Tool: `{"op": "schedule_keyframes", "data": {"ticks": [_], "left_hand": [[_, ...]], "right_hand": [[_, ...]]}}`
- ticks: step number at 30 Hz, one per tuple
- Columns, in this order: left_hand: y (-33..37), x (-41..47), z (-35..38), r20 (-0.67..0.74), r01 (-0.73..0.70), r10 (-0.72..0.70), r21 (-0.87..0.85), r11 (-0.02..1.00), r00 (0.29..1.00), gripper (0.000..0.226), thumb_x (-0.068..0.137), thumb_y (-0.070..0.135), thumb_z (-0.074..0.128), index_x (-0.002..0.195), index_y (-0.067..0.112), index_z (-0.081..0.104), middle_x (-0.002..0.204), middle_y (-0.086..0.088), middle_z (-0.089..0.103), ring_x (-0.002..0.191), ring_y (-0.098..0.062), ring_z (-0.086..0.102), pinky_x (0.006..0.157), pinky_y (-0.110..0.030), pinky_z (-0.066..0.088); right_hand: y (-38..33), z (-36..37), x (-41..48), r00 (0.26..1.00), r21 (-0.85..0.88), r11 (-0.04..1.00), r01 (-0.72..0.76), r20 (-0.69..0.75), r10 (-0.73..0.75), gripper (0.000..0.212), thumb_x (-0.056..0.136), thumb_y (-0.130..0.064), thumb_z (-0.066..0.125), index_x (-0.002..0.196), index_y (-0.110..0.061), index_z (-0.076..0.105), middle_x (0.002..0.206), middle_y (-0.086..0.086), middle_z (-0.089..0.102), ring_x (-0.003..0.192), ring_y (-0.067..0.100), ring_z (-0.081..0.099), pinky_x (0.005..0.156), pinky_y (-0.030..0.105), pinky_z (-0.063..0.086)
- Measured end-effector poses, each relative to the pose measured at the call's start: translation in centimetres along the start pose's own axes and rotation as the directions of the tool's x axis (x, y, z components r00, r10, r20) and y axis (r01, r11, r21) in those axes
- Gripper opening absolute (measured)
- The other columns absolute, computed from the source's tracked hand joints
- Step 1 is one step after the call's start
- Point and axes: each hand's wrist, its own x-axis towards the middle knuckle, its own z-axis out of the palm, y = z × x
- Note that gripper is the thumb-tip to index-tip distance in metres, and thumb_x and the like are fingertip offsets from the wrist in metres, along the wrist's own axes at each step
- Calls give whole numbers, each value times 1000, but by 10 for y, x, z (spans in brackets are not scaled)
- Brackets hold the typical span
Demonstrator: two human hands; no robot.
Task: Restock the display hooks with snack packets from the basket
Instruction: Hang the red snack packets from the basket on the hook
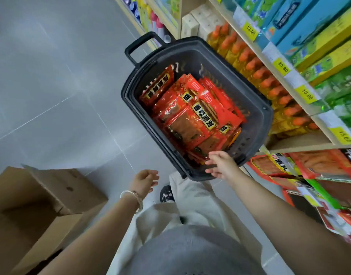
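We count one basket [257, 124] at 12 o'clock; its overlapping snack packets [190, 118] defy counting. Left hand [145, 180] and right hand [222, 165] open, holding nothing.

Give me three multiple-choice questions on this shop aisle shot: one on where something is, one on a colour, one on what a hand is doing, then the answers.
1. Where is the cardboard box?
A) on the floor, to the person's left
B) on a shelf
C) on a trolley

2. What colour are most snack packets in the basket?
A) green
B) red
C) blue

3. How is the right hand?
A) gripping the basket handle
B) holding a bottle
C) open, at the basket's near end

Answers:
1 A, the box stands on the grey floor at the left of the view.
2 B, red wrappers fill the basket.
3 C, its fingers are spread and hold nothing.
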Motion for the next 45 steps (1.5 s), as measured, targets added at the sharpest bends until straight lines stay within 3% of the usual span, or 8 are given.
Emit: {"op": "schedule_keyframes", "data": {"ticks": [5, 9, 18, 25, 32, 34, 38, 45], "left_hand": [[100, 43, 17, 3, -201, 201, 14, 979, 980, 16, 94, 10, 48, 93, 16, 62, 85, 4, 65, 75, -9, 60, 69, -22, 49], [157, 88, 42, 55, -295, 292, 69, 953, 955, 15, 94, 14, 48, 96, 24, 59, 98, 4, 65, 87, -9, 62, 83, -27, 49], [171, 159, 65, 190, -220, 169, 296, 929, 967, 13, 90, 27, 57, 102, 30, 53, 108, 7, 59, 99, -11, 54, 87, -23, 40], [185, 183, 44, 254, -227, 127, 416, 880, 959, 41, 86, 32, 63, 123, 20, 50, 103, 15, 55, 104, -9, 51, 84, -21, 35], [224, 198, 31, 481, -305, 111, 346, 887, 870, 87, 75, 38, 75, 144, 21, 25, 132, 11, 46, 121, -7, 45, 99, -25, 37], [234, 198, 31, 518, -314, 62, 414, 855, 853, 78, 67, 50, 75, 135, 31, 42, 129, 13, 51, 119, -8, 47, 98, -26, 38], [245, 205, 29, 447, -305, 77, 466, 831, 891, 23, 70, 51, 72, 74, 29, 67, 71, 16, 69, 76, -9, 64, 65, -18, 47], [231, 234, 25, 112, -227, 199, 554, 801, 974, 31, 85, 46, 61, 95, 16, 62, 91, -5, 64, 86, -25, 60, 81, -31, 47]], "right_hand": [[-44, -2, 64, 996, 11, 996, -93, 20, 92, 19, 96, -19, 49, 115, -19, 47, 94, 4, 61, 66, 16, 63, 44, 21, 46], [-60, 2, 117, 990, 109, 984, -141, 25, 139, 29, 94, -18, 54, 122, -14, 47, 105, 4, 60, 93, 21, 61, 71, 29, 50], [-54, 15, 189, 897, 504, 815, -287, -158, 413, 62, 84, -43, 67, 135, -16, 44, 136, 8, 50, 120, 21, 50, 91, 30, 41], [-45, 36, 158, 910, 570, 819, -61, -306, 280, 28, 86, -43, 65, 107, -27, 55, 128, 6, 58, 107, 20, 60, 92, 34, 50], [-59, 53, 107, 917, 415, 909, 44, -378, 128, 71, 81, -74, 41, 137, -31, 43, 144, 0, 45, 131, 22, 43, 110, 51, 33], [-70, 63, 98, 933, 375, 924, 76, -354, 67, 73, 76, -80, 39, 133, -34, 48, 142, -2, 47, 130, 21, 44, 110, 51, 33], [-85, 71, 105, 943, 546, 838, -4, -278, 186, 93, 63, -88, 41, 137, -32, 44, 145, -2, 43, 131, 23, 42, 111, 52, 31], [-54, 47, 149, 845, 515, 857, -30, -445, 297, 54, 93, -54, 45, 132, -16, 48, 125, 4, 57, 112, 24, 56, 101, 44, 43]]}}
